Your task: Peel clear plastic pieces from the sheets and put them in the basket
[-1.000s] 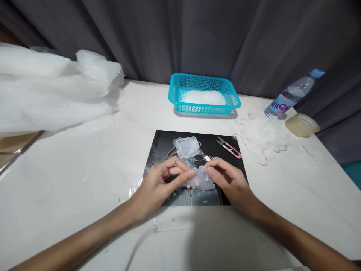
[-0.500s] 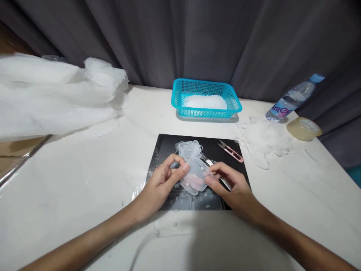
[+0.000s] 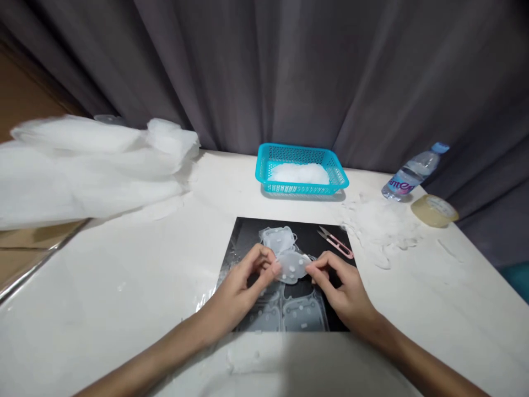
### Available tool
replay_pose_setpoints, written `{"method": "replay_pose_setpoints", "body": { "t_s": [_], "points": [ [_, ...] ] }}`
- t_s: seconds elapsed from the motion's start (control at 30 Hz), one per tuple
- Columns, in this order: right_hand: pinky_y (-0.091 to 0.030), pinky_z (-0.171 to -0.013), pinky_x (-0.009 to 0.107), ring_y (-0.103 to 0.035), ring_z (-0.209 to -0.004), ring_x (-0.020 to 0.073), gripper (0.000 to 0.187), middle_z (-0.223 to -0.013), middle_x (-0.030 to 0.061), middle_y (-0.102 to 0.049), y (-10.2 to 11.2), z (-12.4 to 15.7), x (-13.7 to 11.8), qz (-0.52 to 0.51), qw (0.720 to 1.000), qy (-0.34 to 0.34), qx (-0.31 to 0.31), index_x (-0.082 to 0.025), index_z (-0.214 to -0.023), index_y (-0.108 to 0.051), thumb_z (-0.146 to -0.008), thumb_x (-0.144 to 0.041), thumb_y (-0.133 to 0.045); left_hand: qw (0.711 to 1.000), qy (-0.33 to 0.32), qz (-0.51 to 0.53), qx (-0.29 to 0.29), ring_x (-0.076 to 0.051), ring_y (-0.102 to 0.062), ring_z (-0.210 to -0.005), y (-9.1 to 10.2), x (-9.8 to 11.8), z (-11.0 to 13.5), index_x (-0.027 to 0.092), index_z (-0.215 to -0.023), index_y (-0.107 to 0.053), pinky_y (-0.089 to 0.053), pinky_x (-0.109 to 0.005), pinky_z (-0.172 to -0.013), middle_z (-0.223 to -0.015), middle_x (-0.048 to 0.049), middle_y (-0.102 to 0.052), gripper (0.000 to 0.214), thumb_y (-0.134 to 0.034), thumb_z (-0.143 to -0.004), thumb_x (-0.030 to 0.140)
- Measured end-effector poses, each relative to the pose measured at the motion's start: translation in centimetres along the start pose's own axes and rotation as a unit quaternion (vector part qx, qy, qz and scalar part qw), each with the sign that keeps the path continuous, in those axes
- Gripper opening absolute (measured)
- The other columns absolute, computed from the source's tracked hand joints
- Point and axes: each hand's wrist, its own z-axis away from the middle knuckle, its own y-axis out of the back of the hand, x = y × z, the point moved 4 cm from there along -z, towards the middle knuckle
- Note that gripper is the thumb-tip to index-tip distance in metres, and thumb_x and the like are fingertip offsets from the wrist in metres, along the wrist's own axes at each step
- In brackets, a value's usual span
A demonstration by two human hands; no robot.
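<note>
Head view: the left hand [image 3: 243, 284] and right hand [image 3: 346, 286] pinch opposite edges of a translucent piece [image 3: 291, 268], apparently lifted above the black mat [image 3: 306, 231]; white tabletop [image 3: 165, 270] stretches leftward to the white bundle [image 3: 95, 173].

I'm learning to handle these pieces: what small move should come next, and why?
Perhaps turn the piece slightly to bare its covered edges for a look: the left hand and right hand pinch it at opposite sides, hiding those spots, over the mat, where the snips lie unheld.
</note>
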Motion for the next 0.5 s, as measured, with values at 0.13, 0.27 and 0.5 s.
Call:
{"method": "replay_pose_setpoints", "body": {
  "t_s": [0.13,0.27,0.5],
  "points": [
    [-0.046,-0.063,0.027,-0.055,-0.064,0.0138,0.026,-0.071,-0.0021,-0.059,1.2,-2.4,0.7,0.007,0.999,0.0,0.052,-0.021,-0.084,-0.062,-0.102,-0.039,-0.06,0.987,-0.032,-0.155,-0.024,-0.025,-0.059,-0.106,0.8,-0.5,0.0,0.027,-0.118,-0.059,-0.05,-0.038,-0.094,-0.113,-0.0043,-0.063,0.033,-0.063,-0.098,0.052],
    [-0.048,-0.07,0.029,-0.059,-0.072,0.0164,0.026,-0.081,0.0016,-0.065,3.1,-6.6,0.9,0.071,0.992,0.05,0.089,-0.021,-0.09,-0.064,-0.103,-0.042,-0.056,0.967,-0.089,-0.213,-0.104,-0.031,-0.051,-0.125,0.5,-0.4,0.4,0.029,-0.12,-0.063,-0.045,-0.047,-0.108,-0.134,-0.007,-0.059,0.038,-0.071,-0.092,0.054],
    [-0.046,-0.069,0.03,-0.062,-0.069,0.0178,0.037,-0.078,0.0038,-0.069,5.0,-16.4,2.7,0.131,0.986,0.058,0.088,-0.02,-0.089,-0.064,-0.099,-0.053,-0.051,0.945,-0.143,-0.261,-0.139,-0.032,-0.053,-0.131,1.0,-0.1,0.3,0.029,-0.115,-0.069,-0.039,-0.048,-0.112,-0.132,-0.0068,-0.066,0.03,-0.069,-0.095,0.051]
  ]
}}
